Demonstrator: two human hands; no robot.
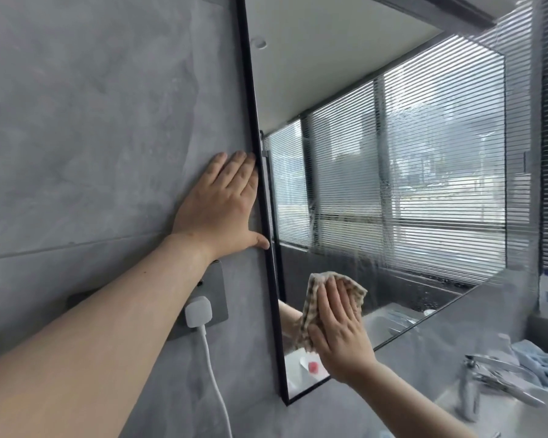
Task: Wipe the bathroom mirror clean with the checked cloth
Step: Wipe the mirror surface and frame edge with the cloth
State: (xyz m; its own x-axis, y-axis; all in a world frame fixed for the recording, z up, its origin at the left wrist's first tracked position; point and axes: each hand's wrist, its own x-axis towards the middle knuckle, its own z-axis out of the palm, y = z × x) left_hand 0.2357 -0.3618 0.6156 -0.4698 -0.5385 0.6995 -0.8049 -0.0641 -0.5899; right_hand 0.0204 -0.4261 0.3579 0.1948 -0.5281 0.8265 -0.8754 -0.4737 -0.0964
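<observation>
Mirror (393,184) wipe, lower near corner.

Right hand (342,336): fingers straight and spread, not clenched, pressing the checked cloth (309,311) flat onto the glass. The cloth shows past the fingertips and to the thumb side; the rest is under the palm. It sits low on the mirror, just inside the black frame (260,184).

Left hand (219,213): fingers straight and released, holding nothing, laid flat on the grey wall (92,121). The fingertips touch the frame and the thumb rests on its edge. Judged a brace for the body, which is useful.

White plug (197,312) lies below the left wrist, outside the frame.

Beyond the right fingertips: hazy wet streaks (370,254) run up the glass, and spotting shows along the reflected sill farther off. The far end of the mirror looks unwiped, so I judge most of the task remains.

Technique notes:
- Keep the whole palm loaded, not only the fingertips, so that the cloth does not bunch.
- Work overlapping strokes away from the frame toward the far edge.
- Refold to a dry face when smears trail behind the fingers.
- Keep the damp cloth off the plug side of the frame.
</observation>
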